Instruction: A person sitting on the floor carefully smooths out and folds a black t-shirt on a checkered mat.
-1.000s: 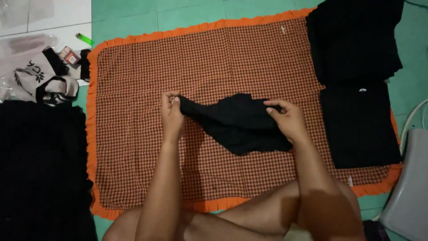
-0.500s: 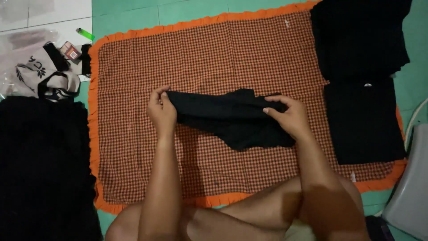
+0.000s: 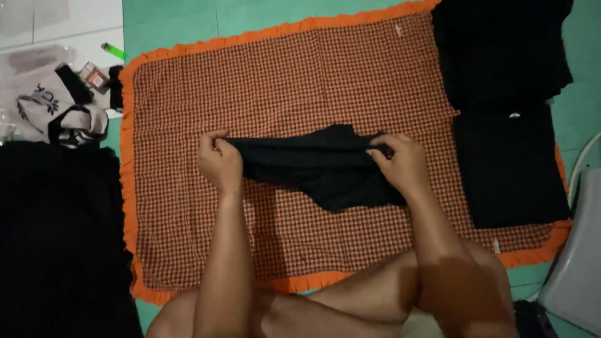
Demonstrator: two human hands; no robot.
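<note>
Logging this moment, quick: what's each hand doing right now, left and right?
Left hand: closed, pinching one end of the black garment.
Right hand: closed, gripping the garment's other end.

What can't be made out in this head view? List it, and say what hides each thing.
- Black garment: its kind; it hangs bunched between the left hand and right hand, and dark cloth shows no detail.
- Fingertips of both hands: tucked into the cloth, so the grip is unclear.
- Black pile at left: cut off by the frame edge.
- Folded black stack at right: layers merge; top is cropped.
</note>
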